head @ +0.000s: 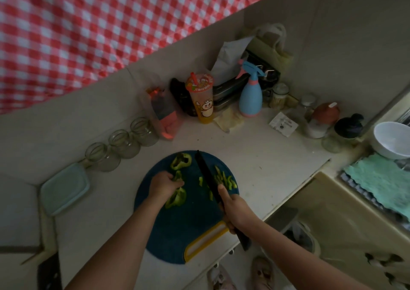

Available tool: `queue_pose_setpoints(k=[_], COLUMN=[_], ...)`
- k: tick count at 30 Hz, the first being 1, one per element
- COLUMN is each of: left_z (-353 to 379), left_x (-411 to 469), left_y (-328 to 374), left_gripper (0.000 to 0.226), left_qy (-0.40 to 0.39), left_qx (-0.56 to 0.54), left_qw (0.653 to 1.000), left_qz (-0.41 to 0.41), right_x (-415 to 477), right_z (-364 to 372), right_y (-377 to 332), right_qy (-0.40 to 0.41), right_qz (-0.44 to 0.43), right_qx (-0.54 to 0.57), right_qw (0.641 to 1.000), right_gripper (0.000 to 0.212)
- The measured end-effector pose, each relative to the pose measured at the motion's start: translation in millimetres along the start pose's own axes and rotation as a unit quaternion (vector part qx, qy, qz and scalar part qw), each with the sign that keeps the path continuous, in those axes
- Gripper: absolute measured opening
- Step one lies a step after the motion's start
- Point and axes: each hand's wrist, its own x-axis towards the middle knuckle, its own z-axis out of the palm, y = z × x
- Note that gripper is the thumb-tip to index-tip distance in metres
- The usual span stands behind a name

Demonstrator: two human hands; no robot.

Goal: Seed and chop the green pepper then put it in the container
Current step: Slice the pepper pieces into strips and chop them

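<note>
On the round blue cutting board (182, 227) on the bench (266, 156), the left hand (164, 185) has its fingers curled round a piece of green pepper (178, 176). The right hand (235, 208) is wrapped round the handle of a black knife (205, 170), its blade pointing far and slightly left across the board. Thin pepper strips (227, 180) lie just right of the blade. A pepper ring (180, 161) sits at the board's far edge, and another pepper chunk (176, 200) lies just near of the left hand. A pale lidded container (65, 187) stands well left of the board, beside three glass jars (124, 144).
</note>
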Motion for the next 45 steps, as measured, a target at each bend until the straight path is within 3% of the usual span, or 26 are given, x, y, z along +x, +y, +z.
queue_pose_setpoints(k=[10, 17, 22, 26, 33, 37, 41, 45], left_z=[3.3, 8.3, 6.6, 6.6, 27.4, 34.2, 23.5, 30.9], left_x=[6.1, 3.5, -2.4, -18.1, -49.7, -52.6, -43.9, -47.4], left_y=[-1.7, 0.5, 5.5, 13.9, 3.7, -11.9, -15.9, -5.7], left_gripper=[0.074, 0.065, 0.055, 0.021, 0.025, 0.026, 0.042, 0.053], left_qy=[-0.055, -0.021, 0.015, 0.030, -0.044, -0.018, 0.022, -0.001], left_qx=[-0.068, 0.073, 0.103, 0.014, -0.132, -0.045, 0.017, 0.086], left_qw=[0.996, 0.994, 0.991, 0.996, 0.990, 0.994, 0.995, 0.989], left_qz=[-0.030, 0.075, 0.079, 0.077, 0.032, 0.098, 0.095, 0.119], right_x=[-4.9, -6.4, -8.2, -9.5, -6.5, -6.2, -6.0, -8.4], right_z=[-11.2, -10.4, -5.1, 5.2, 19.3, 17.0, 13.0, 15.4], right_y=[11.5, 14.1, 19.6, 25.6, 43.0, 48.3, 47.9, 47.4], right_qy=[-0.012, -0.017, -0.026, -0.037, -0.022, 0.010, 0.025, 0.025], right_qz=[0.034, 0.025, 0.047, 0.044, 0.031, 0.048, 0.038, 0.030], right_qx=[0.013, 0.007, 0.001, -0.034, -0.072, -0.031, -0.021, -0.059], right_qw=[0.999, 1.000, 0.999, 0.998, 0.997, 0.998, 0.999, 0.998], right_gripper=[0.056, 0.056, 0.056, 0.057, 0.060, 0.062, 0.062, 0.059])
